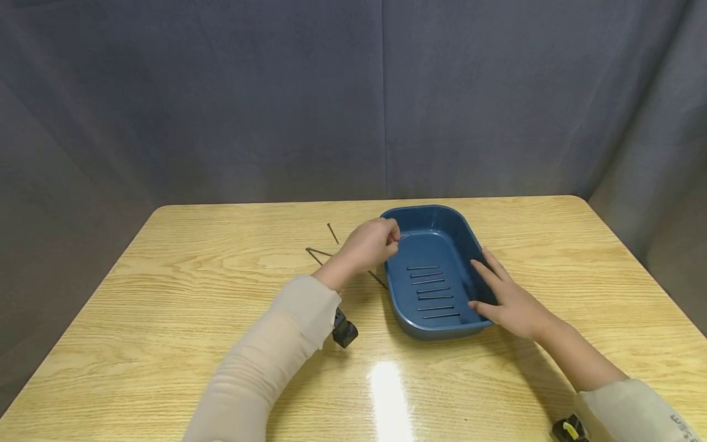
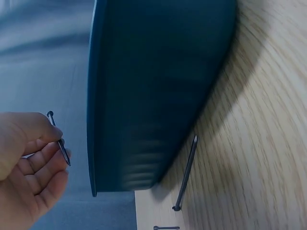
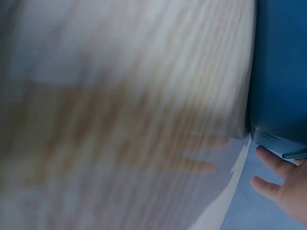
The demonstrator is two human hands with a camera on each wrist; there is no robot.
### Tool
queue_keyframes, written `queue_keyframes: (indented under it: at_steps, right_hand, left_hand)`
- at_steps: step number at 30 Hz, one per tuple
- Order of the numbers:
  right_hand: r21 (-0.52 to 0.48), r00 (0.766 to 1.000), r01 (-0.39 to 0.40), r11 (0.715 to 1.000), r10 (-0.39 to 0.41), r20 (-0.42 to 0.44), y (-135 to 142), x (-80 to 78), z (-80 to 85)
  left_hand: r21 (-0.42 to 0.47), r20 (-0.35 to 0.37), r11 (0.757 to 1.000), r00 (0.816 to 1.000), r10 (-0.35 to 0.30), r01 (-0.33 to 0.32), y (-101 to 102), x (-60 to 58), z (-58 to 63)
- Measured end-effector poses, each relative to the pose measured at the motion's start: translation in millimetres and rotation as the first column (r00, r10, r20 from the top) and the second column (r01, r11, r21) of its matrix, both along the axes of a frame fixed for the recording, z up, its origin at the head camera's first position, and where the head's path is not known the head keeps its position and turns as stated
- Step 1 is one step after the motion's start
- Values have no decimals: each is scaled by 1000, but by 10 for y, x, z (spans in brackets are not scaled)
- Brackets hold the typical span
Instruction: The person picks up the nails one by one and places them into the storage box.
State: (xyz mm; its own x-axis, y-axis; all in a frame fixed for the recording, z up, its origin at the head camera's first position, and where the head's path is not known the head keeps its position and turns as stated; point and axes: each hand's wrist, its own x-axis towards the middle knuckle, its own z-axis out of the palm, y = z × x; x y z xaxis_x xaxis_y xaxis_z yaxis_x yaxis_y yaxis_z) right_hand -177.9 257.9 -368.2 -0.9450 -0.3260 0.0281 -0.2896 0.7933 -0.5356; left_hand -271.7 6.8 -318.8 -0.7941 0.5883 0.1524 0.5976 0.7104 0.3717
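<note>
My left hand (image 1: 371, 244) is over the left rim of a blue plastic basin (image 1: 442, 333). It pinches a dark nail (image 2: 65, 155) between thumb and fingers, the flat head up and the point down in the left wrist view. Inside the basin, several nails (image 1: 433, 290) lie roughly parallel in a column on the floor. My right hand (image 1: 516, 307) rests at the basin's right rim with spread fingers, some reaching over the edge. From the right wrist view, two extended fingers (image 3: 274, 163) show beside the basin's outer wall.
Left of the basin, loose nails lie on the wooden table (image 1: 166, 307), one apart at the back (image 1: 332, 233) and another close to the basin wall (image 2: 186, 175). A grey curtain (image 1: 265, 104) hangs behind the table.
</note>
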Motion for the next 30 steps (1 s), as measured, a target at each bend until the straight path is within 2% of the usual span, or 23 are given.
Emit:
queue_keyframes:
  at_steps: [7,18,24,30]
  right_hand:
    - [4,1000,-6,1000,6,-9,-8,13,39]
    - [-1,1000,-11,1000,11,-8,-11,-9,46]
    - [5,1000,-11,1000,11,-10,-15,-7,60]
    - [9,1000,-11,1000,11,-19,-16,-8,42]
  left_hand:
    - [-1,3,1000,1000,-4,4,73,-19,-12]
    - [-27,-14,998,999,-52,52,165,-28,-37]
    - [-44,-2,998,999,-42,42,210,-55,-60]
    - [-47,24,997,998,-59,60,273,-63,-78]
